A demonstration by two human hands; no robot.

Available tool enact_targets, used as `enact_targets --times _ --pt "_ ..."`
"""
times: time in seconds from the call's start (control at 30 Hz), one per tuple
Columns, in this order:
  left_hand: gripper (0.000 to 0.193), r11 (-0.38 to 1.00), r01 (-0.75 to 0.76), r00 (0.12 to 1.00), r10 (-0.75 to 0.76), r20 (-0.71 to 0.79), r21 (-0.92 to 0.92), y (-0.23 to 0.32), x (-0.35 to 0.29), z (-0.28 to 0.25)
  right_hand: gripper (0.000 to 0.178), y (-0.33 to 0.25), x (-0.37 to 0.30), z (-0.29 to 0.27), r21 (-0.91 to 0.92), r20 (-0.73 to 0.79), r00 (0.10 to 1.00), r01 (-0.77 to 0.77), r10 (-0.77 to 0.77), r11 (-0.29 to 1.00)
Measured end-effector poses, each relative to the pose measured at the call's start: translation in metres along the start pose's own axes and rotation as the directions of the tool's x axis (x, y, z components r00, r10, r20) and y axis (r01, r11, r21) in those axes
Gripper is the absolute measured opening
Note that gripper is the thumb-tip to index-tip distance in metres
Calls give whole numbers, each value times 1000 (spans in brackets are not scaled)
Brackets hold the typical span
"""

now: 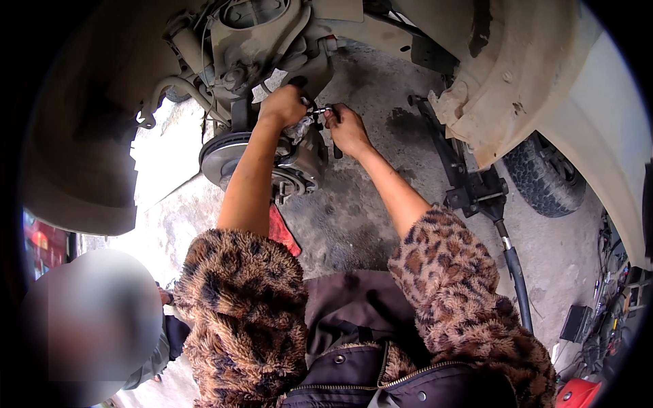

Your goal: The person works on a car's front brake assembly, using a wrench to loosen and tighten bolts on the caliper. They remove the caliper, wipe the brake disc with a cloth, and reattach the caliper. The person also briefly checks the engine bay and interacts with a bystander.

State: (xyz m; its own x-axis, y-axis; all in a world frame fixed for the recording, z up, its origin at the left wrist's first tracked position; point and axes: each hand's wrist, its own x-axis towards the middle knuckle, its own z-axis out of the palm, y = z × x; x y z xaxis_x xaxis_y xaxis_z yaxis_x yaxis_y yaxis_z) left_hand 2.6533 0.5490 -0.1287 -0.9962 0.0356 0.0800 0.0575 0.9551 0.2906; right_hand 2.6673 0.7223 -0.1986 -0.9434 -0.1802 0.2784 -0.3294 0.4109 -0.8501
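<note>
My right hand [348, 131] is closed around what looks like a ratchet wrench [337, 152]. Its dark handle end sticks out below the fingers, and a shiny metal end points left toward my other hand. My left hand [282, 107] is closed just above the brake caliper [306, 160], its fingers curled out of sight. What those fingers hold is hidden. Beneath my left wrist sits a brake disc [219, 158] on the bare hub, partly covered by my forearm. Some crumpled, shiny material [298, 129] lies between the hands on the caliper.
Suspension parts [235, 78] hang above the disc. A red cloth [282, 231] lies below it. To the right stand a black jack [469, 194] with a long handle and a tire [547, 180]. The fender [598, 129] curves overhead. Another person [146, 360], blurred, is at lower left.
</note>
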Motion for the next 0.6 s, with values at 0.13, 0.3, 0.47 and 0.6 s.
enact_targets --times 0.13,0.3,0.47,0.6 --pt "38 1000 6 1000 -6 -5 29 -6 4 1 30 21 -7 3 86 -93 992 -71 79 994" --pt "37 990 -138 990 138 -14 -19 19 16 15 28 127 -74 1 -44 -178 949 -274 262 961" --pt "37 989 -138 986 142 83 -49 -1 18 3 37 191 -183 36 -404 78 777 -548 624 733" --pt "39 994 -108 985 109 136 -12 7 24 5 36 254 -250 48 -567 46 663 -598 748 566"
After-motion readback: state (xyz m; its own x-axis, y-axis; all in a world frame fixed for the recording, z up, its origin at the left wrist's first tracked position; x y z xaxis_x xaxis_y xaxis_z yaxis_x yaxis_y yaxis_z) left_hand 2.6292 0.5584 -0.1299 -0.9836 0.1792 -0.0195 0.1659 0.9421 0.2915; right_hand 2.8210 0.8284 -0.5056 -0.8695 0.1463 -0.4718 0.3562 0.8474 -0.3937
